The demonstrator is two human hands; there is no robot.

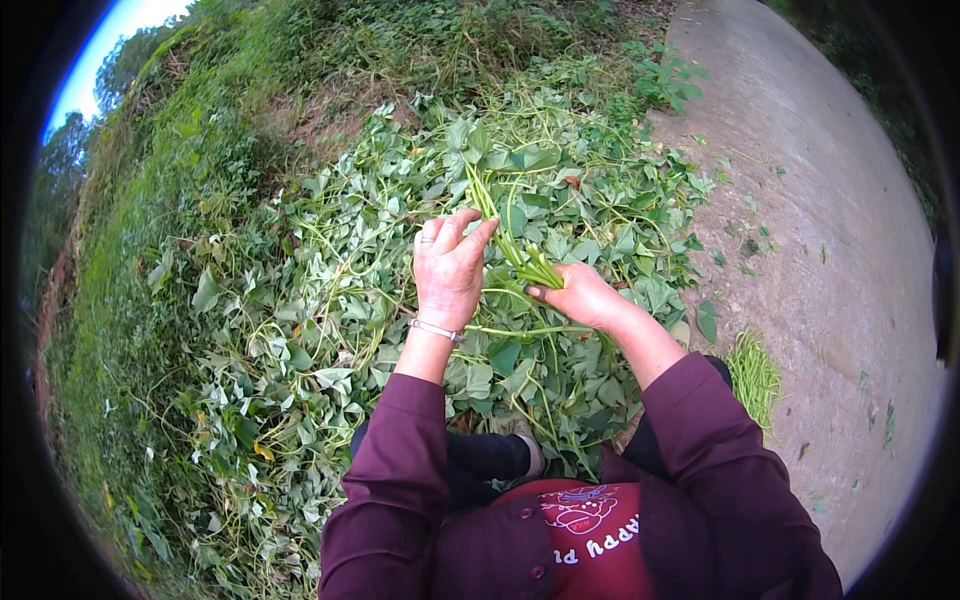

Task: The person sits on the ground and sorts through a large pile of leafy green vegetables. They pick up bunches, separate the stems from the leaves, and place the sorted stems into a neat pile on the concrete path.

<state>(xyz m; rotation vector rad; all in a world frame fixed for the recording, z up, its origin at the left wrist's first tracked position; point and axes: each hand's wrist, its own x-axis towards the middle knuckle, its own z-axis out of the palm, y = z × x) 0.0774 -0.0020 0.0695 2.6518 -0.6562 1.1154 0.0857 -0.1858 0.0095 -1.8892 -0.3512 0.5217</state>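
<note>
My right hand (pixel 581 292) is closed around the cut ends of a bundle of green leaf stalks (pixel 514 244). The stalks slant up and to the left, some with leaves at their far end. My left hand (pixel 454 259), with a ring and a bracelet, is just left of the bundle, its thumb and forefinger at the stalks; whether they pinch one cannot be made out. Below both hands spreads a large heap of cut leafy vines (pixel 337 300), which look like sweet potato vines. A long vine stem (pixel 525 330) crosses under my right hand.
A pile of stripped green stalks (pixel 754 379) lies on the concrete path (pixel 840 262) to the right, by my leg. Loose leaves are scattered on the path. A grassy bank (pixel 157 187) rises to the left. My shoe (pixel 529 442) is among the vines.
</note>
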